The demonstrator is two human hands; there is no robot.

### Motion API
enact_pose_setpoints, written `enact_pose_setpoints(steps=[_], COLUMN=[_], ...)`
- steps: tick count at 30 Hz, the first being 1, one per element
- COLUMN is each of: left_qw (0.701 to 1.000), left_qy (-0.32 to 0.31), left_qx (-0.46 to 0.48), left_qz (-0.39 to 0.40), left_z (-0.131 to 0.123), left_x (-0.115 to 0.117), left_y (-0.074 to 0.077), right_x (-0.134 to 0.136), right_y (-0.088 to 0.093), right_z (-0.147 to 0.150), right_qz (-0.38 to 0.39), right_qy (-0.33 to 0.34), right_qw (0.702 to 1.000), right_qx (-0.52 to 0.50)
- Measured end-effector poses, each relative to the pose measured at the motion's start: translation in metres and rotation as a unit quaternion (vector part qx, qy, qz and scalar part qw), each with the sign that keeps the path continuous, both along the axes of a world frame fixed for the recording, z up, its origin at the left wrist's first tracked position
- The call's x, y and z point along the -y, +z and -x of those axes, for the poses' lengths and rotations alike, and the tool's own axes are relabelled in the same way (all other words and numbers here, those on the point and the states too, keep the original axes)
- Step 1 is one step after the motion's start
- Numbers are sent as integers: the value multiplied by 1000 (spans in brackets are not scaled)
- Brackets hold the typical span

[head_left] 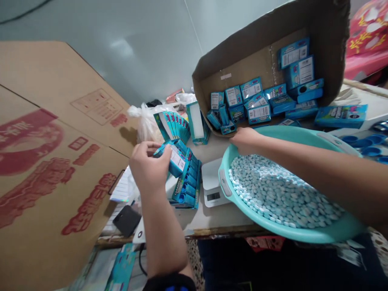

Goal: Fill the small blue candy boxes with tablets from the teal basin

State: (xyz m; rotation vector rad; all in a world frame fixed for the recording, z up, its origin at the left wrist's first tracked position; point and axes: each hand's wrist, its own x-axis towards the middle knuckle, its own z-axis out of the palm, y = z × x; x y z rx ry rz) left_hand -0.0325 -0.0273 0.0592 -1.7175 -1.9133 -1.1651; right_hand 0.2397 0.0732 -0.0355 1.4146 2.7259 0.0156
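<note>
My left hand [150, 163] is closed around a small blue candy box [176, 159] with a white printed label. It holds the box over the upper part of a blue display tray [189, 182], where a row of blue containers with round openings sits. My right hand [247, 140] reaches across the turquoise basin [226, 184] to its far left rim, beside the open carton. Its fingers are mostly hidden, so what they grip, if anything, does not show. Pale blue and white candies [279, 194] fill the basin.
A large open carton [242, 66] on its side holds many blue boxes [259, 113]. A white digital scale [212, 182] stands between tray and basin. Folded blue cartons [176, 125], a dark phone [127, 220] and blue scoops [368, 143] lie around. A tall cardboard box [60, 161] blocks the left.
</note>
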Motion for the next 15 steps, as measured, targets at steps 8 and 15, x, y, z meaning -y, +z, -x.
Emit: enact_pose_setpoints(steps=[8,15], left_qw=[986,987], left_qy=[157,147], left_qx=[-51,-54], left_qz=[-4,-19], left_z=[23,33], left_x=[-36,-36], left_y=[-35,-42], right_x=[-2,-1], right_y=[-3,-1], right_z=[-1,0], right_qz=[-7,2], right_qy=[6,6], right_qw=[1000,1000], right_qx=[-16,-4])
